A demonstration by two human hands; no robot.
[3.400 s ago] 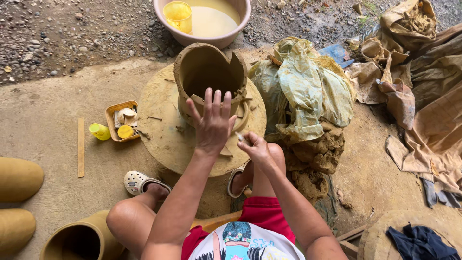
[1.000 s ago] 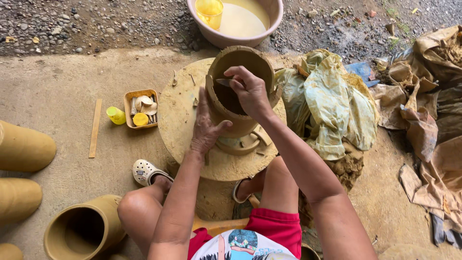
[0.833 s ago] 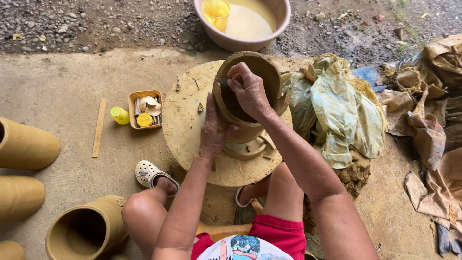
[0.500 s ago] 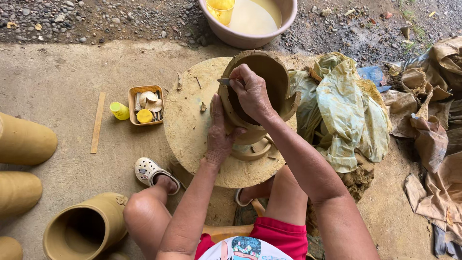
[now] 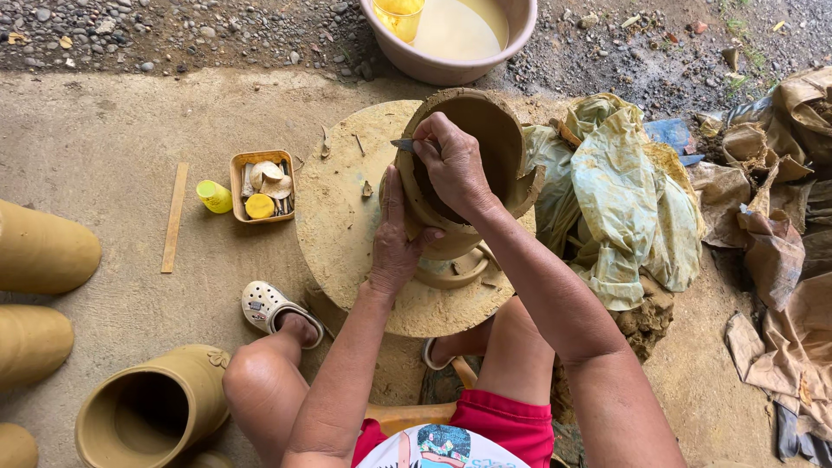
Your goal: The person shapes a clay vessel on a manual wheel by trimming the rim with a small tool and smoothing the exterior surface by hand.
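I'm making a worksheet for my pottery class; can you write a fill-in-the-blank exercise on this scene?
1. The right hand holds a small tool at the rim of the clay ____.
2. The left hand steadies the clay pot from ____.
3. The pot stands on a round ____.
4. The small tray lies ____ the round turntable.

Missing words: pot; outside; turntable; beside

A pink plastic basin (image 5: 451, 65) of cloudy water is seen at the top centre, a yellow cup (image 5: 399, 16) dipped in it. A small orange tray (image 5: 262, 186) of shells is set at centre left, a yellow bottle (image 5: 213, 196) just beside it. Crumpled yellow-green plastic sheeting (image 5: 624, 195) is spread at the right. Tan clay cylinders (image 5: 43, 251) are laid along the left edge.
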